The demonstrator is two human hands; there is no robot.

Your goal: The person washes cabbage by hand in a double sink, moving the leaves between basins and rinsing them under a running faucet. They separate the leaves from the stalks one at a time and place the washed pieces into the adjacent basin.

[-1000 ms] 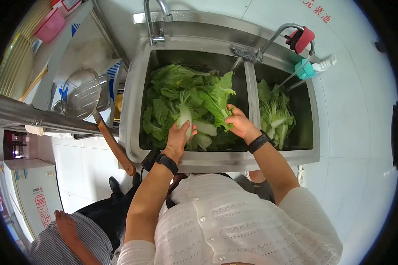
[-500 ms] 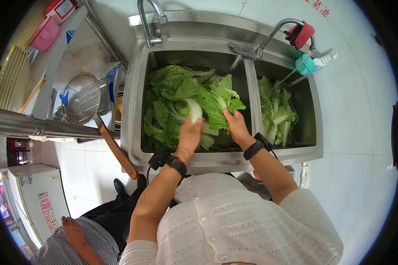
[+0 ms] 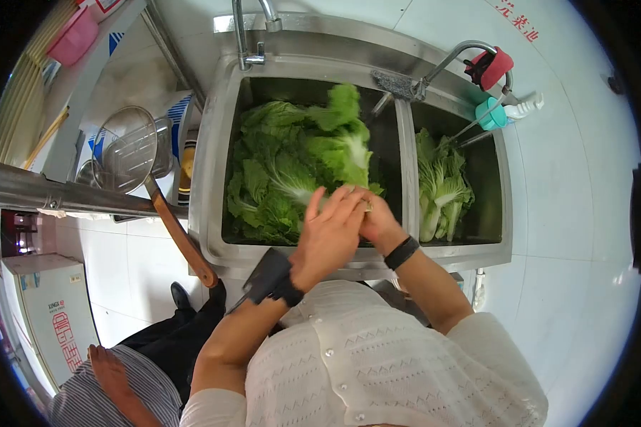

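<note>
A large green cabbage leaf [image 3: 345,146] with a white rib stands upright over the left sink basin [image 3: 214,149], which is packed with leafy greens [image 3: 278,171]. My left hand [image 3: 329,231] and my right hand [image 3: 377,222] are pressed together at the base of that leaf, near the front rim of the basin. Both hands grip its stem end, and the left hand covers part of the right. Each wrist wears a black band.
The right sink basin [image 3: 504,192] holds more greens [image 3: 440,185]. Two taps [image 3: 253,32] stand behind the basins, one with a red cap [image 3: 490,65]. A wire strainer with a wooden handle [image 3: 181,238] lies on the left. Another person's hand [image 3: 107,363] is at lower left.
The hands have come together and drawn back toward the front rim. The leaf they hold has swung up to stand upright over the pile.
</note>
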